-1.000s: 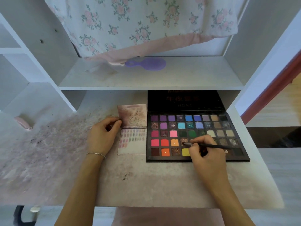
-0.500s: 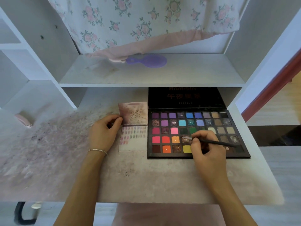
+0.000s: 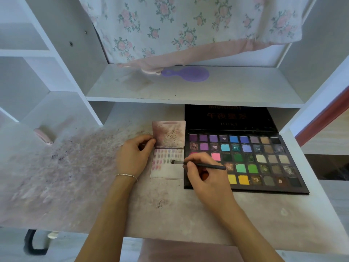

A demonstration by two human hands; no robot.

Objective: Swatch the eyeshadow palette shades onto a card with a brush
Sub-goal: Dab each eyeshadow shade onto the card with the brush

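Note:
A large black eyeshadow palette with many coloured pans lies open on the desk, its lid propped at the back. Left of it sits a small folded white card covered in rows of pinkish and greyish swatches. My right hand pinches a thin black brush, and the bristle tip touches the card's right part. My left hand rests beside the card and holds its left edge at the fold with thumb and fingers.
A stained white desk carries the work. The shelf above holds a purple hand mirror under a hanging floral cloth. A pink object lies far left. White shelf walls stand on both sides.
My right hand has carried the brush leftward from a pan in the palette's lower rows onto the card. The left hand has stayed at the card's edge.

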